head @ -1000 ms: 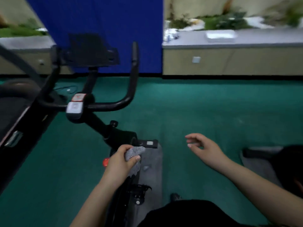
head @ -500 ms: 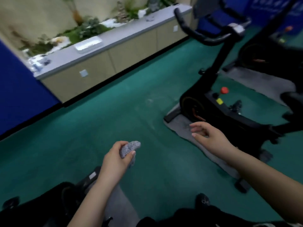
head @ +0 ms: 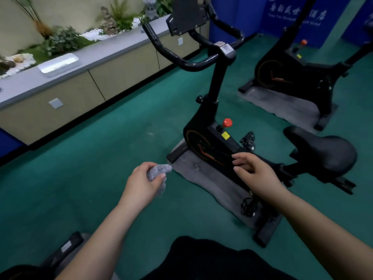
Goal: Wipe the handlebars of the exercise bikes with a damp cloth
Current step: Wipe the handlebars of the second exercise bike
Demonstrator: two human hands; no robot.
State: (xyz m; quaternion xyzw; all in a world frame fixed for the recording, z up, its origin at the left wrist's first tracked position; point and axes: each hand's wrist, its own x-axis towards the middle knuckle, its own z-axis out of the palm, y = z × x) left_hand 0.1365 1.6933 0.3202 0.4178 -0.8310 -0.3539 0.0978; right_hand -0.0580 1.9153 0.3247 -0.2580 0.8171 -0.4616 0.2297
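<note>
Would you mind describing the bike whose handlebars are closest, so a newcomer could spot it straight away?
Start at the long grey-topped cabinet with plants along the left wall. The nearer exercise bike stands on the green carpet in front of it, on a grey mat, beside the right hand. Unlike the second bike by the blue panels, its looped handlebars and black saddle show fully.

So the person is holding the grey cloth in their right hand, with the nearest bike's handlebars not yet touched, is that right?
Not quite: the head view shows the grey cloth bunched in the left hand, not the right. The right hand holds nothing. The nearest bike's handlebars are indeed not yet touched.
</note>
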